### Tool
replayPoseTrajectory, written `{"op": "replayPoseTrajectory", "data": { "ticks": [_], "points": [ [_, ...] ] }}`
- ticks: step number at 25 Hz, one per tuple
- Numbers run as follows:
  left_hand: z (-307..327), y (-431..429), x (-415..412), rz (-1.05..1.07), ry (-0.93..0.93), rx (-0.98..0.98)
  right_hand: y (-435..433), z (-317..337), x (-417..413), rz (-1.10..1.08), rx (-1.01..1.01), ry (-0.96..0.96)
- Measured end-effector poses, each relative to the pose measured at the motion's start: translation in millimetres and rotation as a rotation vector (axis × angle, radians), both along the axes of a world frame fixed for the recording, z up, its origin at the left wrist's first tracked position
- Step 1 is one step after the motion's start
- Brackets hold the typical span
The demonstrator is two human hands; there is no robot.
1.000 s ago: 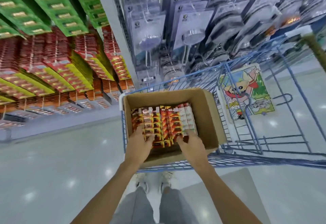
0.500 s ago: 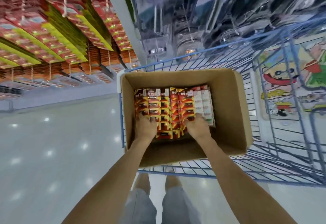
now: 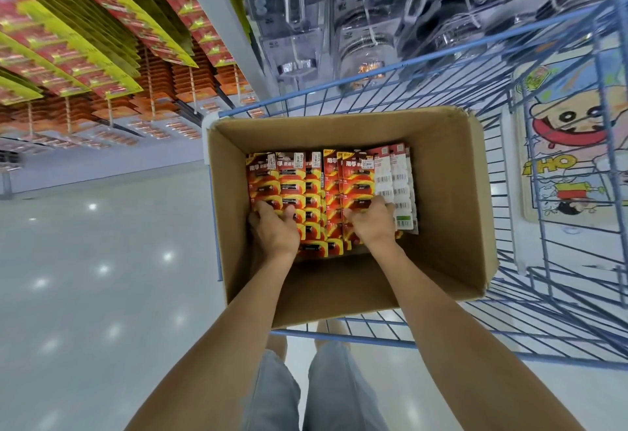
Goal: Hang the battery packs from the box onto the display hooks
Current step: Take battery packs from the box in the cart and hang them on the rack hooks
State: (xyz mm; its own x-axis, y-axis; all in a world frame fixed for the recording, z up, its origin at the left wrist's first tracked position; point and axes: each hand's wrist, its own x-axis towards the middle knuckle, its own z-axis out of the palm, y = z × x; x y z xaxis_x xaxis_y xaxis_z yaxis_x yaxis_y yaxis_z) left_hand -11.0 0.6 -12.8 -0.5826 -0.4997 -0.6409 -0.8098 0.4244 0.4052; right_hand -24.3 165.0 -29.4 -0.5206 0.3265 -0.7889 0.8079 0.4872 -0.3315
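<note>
Centre frame, left hand [image 3: 276, 230] and right hand [image 3: 371, 224] curl fingers around red-orange carded battery packs [image 3: 312, 186] in the brown cardboard box [image 3: 441, 199], probably gathering 1 bundle.

Left hand [image 3: 277, 232], right hand [image 3: 372, 223] partly buried in battery packs [image 3: 306, 186]; grip unclear.

red-orange battery packs [image 3: 316, 189], stacked inside cardboard box [image 3: 441, 192]

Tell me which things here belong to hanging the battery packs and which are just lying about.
Job: red-and-yellow carded battery packs, brown cardboard box, left hand and right hand gripping packs, stocked display hooks.
Lying about: blue wire trolley under the box, cartoon-printed board, clear plastic blister packs.
</note>
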Motion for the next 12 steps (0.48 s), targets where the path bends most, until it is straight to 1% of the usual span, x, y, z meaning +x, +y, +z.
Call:
{"op": "replayPoseTrajectory", "data": {
  "ticks": [4, 7, 9, 10, 12],
  "points": [
    [-2, 4, 2, 0.008, -0.018, -0.057, -2, -1, 6, -0.032, -0.012, 0.006],
    [2, 5, 0, 0.014, -0.024, -0.095, -9, 4, 8, 0.010, 0.089, 0.034],
    [8, 8, -1, 0.074, 0.007, -0.080, -12, 3, 9, 0.027, 0.163, 0.058],
    [10, 9, -1, 0.110, 0.020, -0.065, -11, 3, 9, 0.009, 0.148, 0.080],
    [14, 10, -2, 0.135, 0.032, -0.033, -8, 3, 8, -0.060, 0.028, 0.136]
  ]
}}
